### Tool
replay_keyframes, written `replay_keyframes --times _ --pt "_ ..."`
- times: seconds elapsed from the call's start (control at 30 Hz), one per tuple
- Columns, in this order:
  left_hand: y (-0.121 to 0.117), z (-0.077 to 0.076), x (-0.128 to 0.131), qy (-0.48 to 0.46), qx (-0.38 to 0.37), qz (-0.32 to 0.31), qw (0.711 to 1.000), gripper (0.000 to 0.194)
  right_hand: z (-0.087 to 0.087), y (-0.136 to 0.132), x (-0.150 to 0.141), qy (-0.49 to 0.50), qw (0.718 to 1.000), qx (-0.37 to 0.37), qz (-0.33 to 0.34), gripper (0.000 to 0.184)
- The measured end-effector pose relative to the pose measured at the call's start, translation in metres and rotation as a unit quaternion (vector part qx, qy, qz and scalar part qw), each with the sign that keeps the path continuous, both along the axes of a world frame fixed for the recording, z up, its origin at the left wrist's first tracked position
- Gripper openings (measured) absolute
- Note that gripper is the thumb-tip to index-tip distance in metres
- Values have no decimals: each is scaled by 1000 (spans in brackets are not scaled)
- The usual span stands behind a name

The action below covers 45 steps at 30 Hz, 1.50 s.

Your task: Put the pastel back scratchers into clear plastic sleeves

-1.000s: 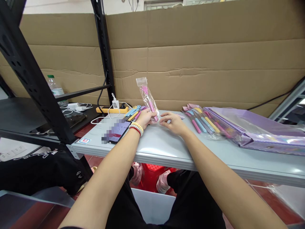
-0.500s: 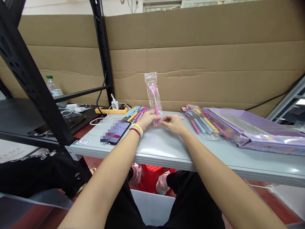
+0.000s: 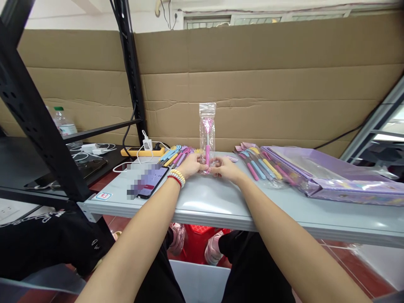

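A pink back scratcher (image 3: 207, 152) with a metal shaft stands upright inside a clear plastic bag (image 3: 207, 110). My left hand (image 3: 193, 166) is closed round the bag's lower part, at the pink handle. On the other side my right hand (image 3: 225, 168) pinches the bag near its bottom; its fingertips are partly hidden. Just left of my left hand lies a row of loose back scratchers (image 3: 176, 156) in blue, yellow and purple. To the right of my right hand lie several bagged ones (image 3: 263, 164) with pink, blue, grey and yellow handles.
A phone (image 3: 150, 182) lies on the grey table (image 3: 208, 202) by my left forearm. Behind it sits a yellow power strip (image 3: 154, 152) with a white charger and cable. A purple tray-like case (image 3: 341, 185) stands at the right. Cardboard (image 3: 268, 84) walls off the back; a black shelf post (image 3: 132, 84) rises at left.
The bagged back scratcher has gone from leaning left to upright. My right hand has come in against the bag's lower edge. The whole view has shifted slightly.
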State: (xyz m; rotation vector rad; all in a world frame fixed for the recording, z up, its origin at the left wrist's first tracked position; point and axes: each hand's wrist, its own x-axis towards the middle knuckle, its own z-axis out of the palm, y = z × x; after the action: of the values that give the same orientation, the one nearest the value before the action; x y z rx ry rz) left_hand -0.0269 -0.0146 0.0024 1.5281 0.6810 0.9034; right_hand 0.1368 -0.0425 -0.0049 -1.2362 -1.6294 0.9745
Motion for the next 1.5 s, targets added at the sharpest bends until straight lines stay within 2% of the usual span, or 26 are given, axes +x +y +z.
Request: replay_keyframes --times 0.07,0.17,0.3,0.4,0.57,0.73,0.9,1.03,1.17,1.37,1.5 --pt "0 0 1 14 -27 4 1000 35 1 0 0 -3 1000 -15 13 30" --pt "-1 0 4 24 -62 12 998 31 2 1 0 -12 999 -39 -8 26" --pt "-3 1 3 52 -127 6 990 27 1 2 3 21 992 -123 1 24" --pt "-4 2 1 42 -126 -14 991 25 2 2 5 64 986 -151 19 23" --pt "-5 3 -1 32 -89 -25 995 22 2 2 6 100 984 -140 37 26" --pt "-4 1 0 67 -96 -25 993 23 2 1 3 45 991 -124 9 28" --pt "-5 2 0 71 -93 -46 992 23 7 -3 0 13 993 -115 -25 21" --pt "-6 2 1 88 -96 -52 990 26 8 -4 -1 -14 993 -110 -33 16" --pt "-5 2 1 105 -88 -40 990 26 7 -3 -2 -32 993 -109 -38 19" --pt "-8 2 3 117 -168 13 979 25 5 -3 0 -36 990 -133 -14 15" --pt "-8 1 1 106 -186 9 977 24 6 -4 1 -17 989 -149 6 17"
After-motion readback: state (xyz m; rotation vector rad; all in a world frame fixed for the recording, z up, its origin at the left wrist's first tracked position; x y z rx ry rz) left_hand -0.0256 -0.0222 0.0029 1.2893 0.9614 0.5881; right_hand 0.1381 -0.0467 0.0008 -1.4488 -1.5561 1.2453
